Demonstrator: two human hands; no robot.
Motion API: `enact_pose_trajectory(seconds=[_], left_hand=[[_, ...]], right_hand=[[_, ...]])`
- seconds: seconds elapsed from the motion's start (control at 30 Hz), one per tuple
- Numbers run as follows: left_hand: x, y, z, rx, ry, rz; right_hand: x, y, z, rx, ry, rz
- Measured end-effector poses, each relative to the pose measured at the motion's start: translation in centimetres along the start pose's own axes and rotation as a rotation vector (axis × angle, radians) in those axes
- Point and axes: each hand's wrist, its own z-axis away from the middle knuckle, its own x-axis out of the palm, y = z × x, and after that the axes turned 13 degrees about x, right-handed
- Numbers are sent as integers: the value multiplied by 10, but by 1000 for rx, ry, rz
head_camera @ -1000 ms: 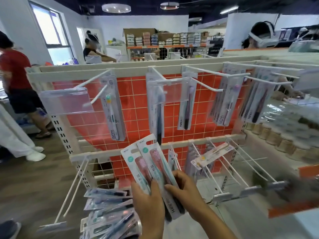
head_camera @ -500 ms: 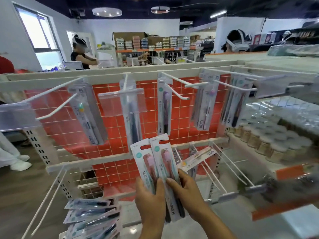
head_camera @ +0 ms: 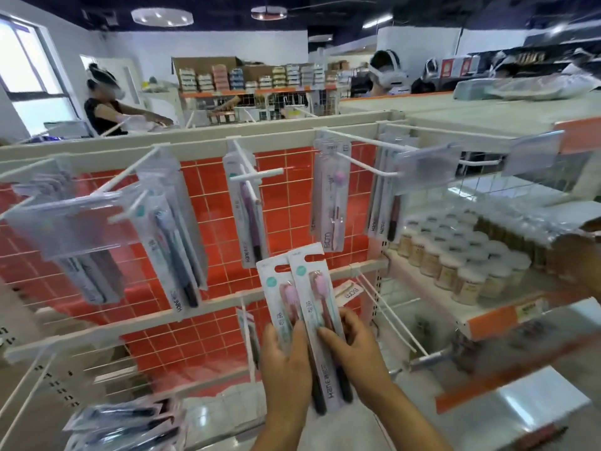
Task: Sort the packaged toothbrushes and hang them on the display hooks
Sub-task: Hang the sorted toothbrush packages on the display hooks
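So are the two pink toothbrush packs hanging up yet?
Not yet. Both pink toothbrush packs are off the hooks, held fanned out by the left hand and right hand.

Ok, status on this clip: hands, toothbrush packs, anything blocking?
Left hand and right hand both grip two pink toothbrush packs, fanned, unhung. Lower rail hooks right of them bare. Nothing blocking.

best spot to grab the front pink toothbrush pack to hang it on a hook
Pinch the front pack by its lower card edges, coming from below, as the right hand does now. It stands upright with its hang slot at the top, which must stay clear for the hook.
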Motion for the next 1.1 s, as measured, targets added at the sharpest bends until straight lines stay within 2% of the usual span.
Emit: enact_pose_trajectory(seconds=[0.17,0.4,0.77,1.0,1.1], left_hand=[[30,9,-4,-5,-63,84],[67,17,-10,58,-197,64],[133,34,-5,161,-230,48],[138,44,4,193,-202,32],[133,51,5,206,-248,41]], right_hand=[[-27,-10,-12,-48,60,-34],[-64,-30,-26,-81,62,-107],[-119,-52,-37,-210,128,-131],[-129,-62,-31,-283,265,-85],[-126,-62,-24,-281,309,-59]])
